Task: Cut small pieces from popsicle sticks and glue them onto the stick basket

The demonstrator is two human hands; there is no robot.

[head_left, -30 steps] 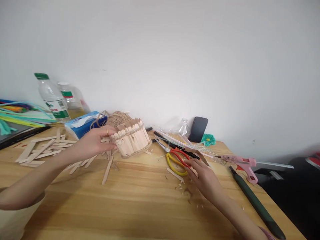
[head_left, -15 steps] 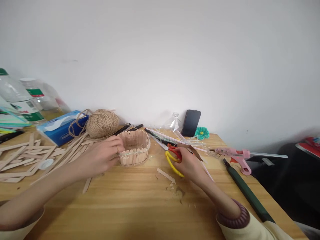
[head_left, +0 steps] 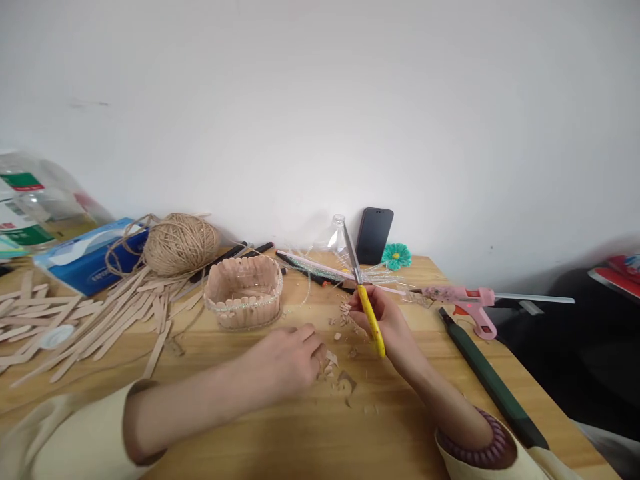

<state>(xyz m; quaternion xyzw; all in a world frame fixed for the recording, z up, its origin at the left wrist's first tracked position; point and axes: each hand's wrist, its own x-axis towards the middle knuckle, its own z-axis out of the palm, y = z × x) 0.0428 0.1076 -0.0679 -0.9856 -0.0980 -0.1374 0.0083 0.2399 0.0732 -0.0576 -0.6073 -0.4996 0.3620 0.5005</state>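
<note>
Yellow-handled scissors (head_left: 371, 320) are in my right hand (head_left: 387, 323), with the closed-looking blades pointing up and away. My left hand (head_left: 293, 360) is low over the table, fingers curled down beside some wood scraps (head_left: 331, 363); what lies under its fingertips is hidden. Behind my left hand stands a small oval basket (head_left: 243, 293) of upright craft sticks, with a glittery cord around its side. More wood chips (head_left: 345, 317) lie between the two hands.
Craft sticks (head_left: 115, 320) are piled at left, before a ball of twine (head_left: 183, 243) and a blue tissue pack (head_left: 95, 260). A phone (head_left: 375, 235), a green flower (head_left: 397, 256) and a cut bottle top (head_left: 339, 237) stand behind. A pink glue gun (head_left: 473, 307) is at right.
My left hand has left the basket and moved right to the scraps, covering where a short craft stick lay. My right hand has lifted the scissors and turned them upright.
</note>
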